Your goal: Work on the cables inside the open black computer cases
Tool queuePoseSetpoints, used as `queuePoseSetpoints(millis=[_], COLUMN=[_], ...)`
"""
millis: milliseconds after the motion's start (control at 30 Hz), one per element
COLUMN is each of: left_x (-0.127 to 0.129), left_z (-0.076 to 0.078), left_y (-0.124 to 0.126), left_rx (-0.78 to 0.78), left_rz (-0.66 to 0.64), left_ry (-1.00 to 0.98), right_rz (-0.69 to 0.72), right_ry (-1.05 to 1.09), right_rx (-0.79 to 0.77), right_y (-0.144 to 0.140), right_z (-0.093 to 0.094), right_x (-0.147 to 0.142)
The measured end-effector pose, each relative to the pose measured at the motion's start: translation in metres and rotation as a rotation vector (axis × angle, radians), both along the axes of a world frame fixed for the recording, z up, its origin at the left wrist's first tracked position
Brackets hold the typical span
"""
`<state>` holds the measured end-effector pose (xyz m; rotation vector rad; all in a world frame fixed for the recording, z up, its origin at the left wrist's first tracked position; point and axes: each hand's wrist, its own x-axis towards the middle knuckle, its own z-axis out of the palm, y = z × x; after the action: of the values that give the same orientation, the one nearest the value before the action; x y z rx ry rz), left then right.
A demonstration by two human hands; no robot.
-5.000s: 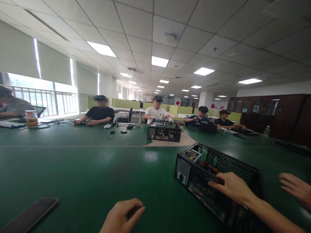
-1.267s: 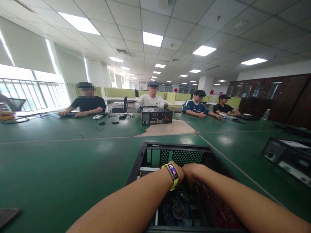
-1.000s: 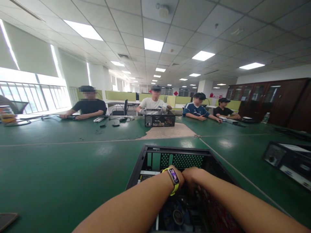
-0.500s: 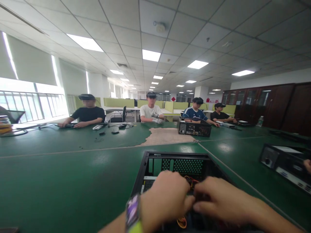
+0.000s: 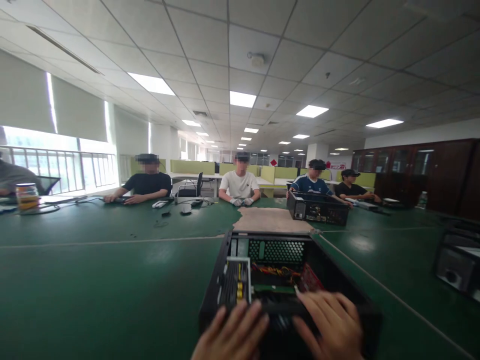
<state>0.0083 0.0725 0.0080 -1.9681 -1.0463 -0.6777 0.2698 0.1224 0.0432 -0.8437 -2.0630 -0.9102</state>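
Note:
An open black computer case (image 5: 365,312) lies on the green table in front of me. Inside, a silver-framed part (image 5: 247,272) with yellow pieces fills the left side. Coloured cables (image 5: 272,271) run through the middle, and a red circuit board (image 5: 310,276) stands at the right. A narrow green board (image 5: 276,289) shows near the front. My left hand (image 5: 234,332) rests open on the case's near edge, fingers extended. Farther right on that edge, my right hand (image 5: 332,325) has its thumb and fingers apart. Neither hand visibly holds anything.
Another computer case (image 5: 318,207) stands across the table before a person (image 5: 313,182) in blue. A third case (image 5: 455,267) is at the far right. Mice and cables (image 5: 187,204) lie at the back left, beside a jar (image 5: 27,196). Other people sit along the far side.
Both hands have come out of the case's interior, back to its near edge, and opened. The case's inside is now exposed. My view has turned slightly left. The person opposite has lowered their gloved hands.

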Motion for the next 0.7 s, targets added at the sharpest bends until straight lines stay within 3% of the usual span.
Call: queuePoseSetpoints(millis=[100,167,267,367,567,633,700], left_x=[-0.004,0.003,0.012,0.001,-0.042,-0.048,-0.05], left_z=[0.036,0.05,0.053,0.043,0.029,0.033,0.041], left_y=[0.06,0.076,0.068,0.046,0.017,0.009,0.0], left_rx=[-0.203,-0.275,-0.328,-0.442,-0.595,-0.594,-0.585], left_rz=[0.297,0.385,0.337,0.397,0.525,0.54,0.541], left_ry=[-0.24,-0.319,-0.263,-0.266,-0.275,-0.272,-0.27], right_rz=[-0.349,-0.526,-0.565,-0.654,-1.052,-1.088,-1.037], right_ry=[0.04,-0.007,-0.08,-0.076,0.103,0.186,0.25], right_rx=[-0.466,-0.721,-0.845,-0.848,-0.903,-0.875,-0.75], right_y=[0.074,0.109,0.127,0.118,0.089,0.084,0.079], right_z=[0.044,0.073,0.104,0.116,0.114,0.108,0.1], right_x=[-0.066,-0.094,-0.082,-0.016,0.16,0.213,0.253])
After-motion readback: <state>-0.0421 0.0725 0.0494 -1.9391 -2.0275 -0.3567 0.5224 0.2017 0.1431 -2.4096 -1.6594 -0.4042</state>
